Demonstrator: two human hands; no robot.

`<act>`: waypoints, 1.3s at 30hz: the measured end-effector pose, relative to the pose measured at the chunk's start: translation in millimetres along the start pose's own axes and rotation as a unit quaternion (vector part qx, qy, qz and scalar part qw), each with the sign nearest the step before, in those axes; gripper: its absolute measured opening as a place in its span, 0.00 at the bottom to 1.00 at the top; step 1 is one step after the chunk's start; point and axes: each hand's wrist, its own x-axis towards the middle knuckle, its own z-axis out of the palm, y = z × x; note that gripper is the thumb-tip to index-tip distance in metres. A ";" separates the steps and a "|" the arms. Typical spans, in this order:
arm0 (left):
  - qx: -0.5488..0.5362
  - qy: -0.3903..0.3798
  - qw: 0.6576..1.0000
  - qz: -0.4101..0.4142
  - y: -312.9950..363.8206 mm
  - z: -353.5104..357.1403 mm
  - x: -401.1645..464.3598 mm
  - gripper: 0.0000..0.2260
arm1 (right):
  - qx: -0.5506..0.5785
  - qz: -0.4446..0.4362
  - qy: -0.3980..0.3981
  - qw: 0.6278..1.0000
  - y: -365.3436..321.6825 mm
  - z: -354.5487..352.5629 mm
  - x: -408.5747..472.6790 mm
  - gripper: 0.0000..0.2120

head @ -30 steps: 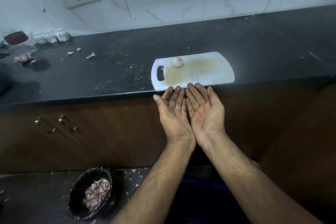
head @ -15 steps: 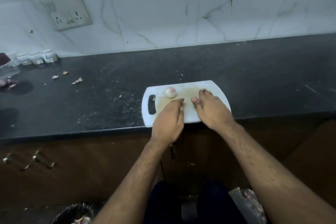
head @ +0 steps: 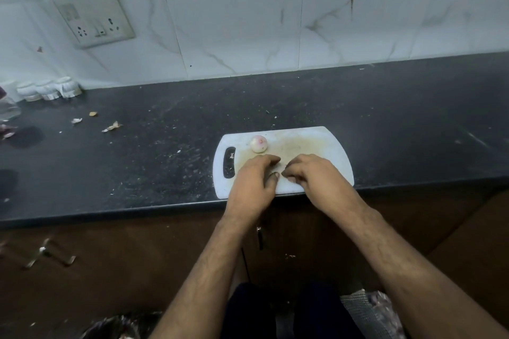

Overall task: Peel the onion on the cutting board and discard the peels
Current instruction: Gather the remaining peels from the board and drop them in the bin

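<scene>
A: A second ago your palms were turned up and empty, held off the counter. Now both are palm-down on the near half of the cutting board (head: 334, 146). Your left hand (head: 254, 181) has its fingers curled under, and your right hand (head: 309, 176) is curled the same way, with the fingertips of the two nearly meeting.

B: So am I holding anything?

A: I cannot tell. Your fingers are bent inward over the board's surface, possibly gathering scraps, but nothing shows between them. They are neither spread flat nor clearly pinched on a peel.

B: And the onion?

A: The onion (head: 259, 143) sits untouched at the far left of the board, just beside the handle slot (head: 229, 162) and clear of both hands. It looks pale and smooth with a pink patch on top, so I judge the peeling itself is done.

B: Then what is left?

A: Discarding, most likely. Half a second back your hands lay flatter on the board. The curl now suggests you are sweeping what remains toward the near edge. The bin (head: 121, 327) holding peels is at the bottom left, low by your legs and partly out of view. A few bits of skin (head: 111, 126) lie on the dark countertop (head: 165, 162) far to the left, well apart from the board. Those may need collecting too.
</scene>
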 end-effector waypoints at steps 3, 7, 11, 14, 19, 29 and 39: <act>-0.083 0.046 0.994 -0.051 -0.1 0.0 0.5 0.17 | 0.019 0.051 0.014 0.998 -3.8 -5.7 8.9 0.08; -0.125 0.077 0.986 -0.079 3.1 6.0 0.2 0.16 | 0.008 0.083 0.034 0.996 -6.0 -5.8 12.7 0.06; -0.097 0.073 0.991 -0.053 4.4 6.1 -1.8 0.14 | -0.047 0.090 0.052 0.993 -10.8 -3.4 14.2 0.08; -0.095 0.053 0.993 -0.045 3.0 2.4 -2.5 0.11 | -0.076 0.127 0.080 0.986 -8.6 0.3 15.3 0.09; -0.030 0.082 0.996 -0.020 1.0 -3.8 0.5 0.08 | 0.082 0.178 0.128 0.972 5.4 0.1 9.9 0.05; 0.053 0.017 0.997 -0.049 -2.6 2.5 11.0 0.18 | 0.115 0.182 0.057 0.975 13.7 -21.6 6.9 0.12; -0.030 0.034 0.993 -0.113 5.4 -5.3 18.6 0.09 | 0.017 0.160 0.103 0.982 4.4 -14.8 13.5 0.05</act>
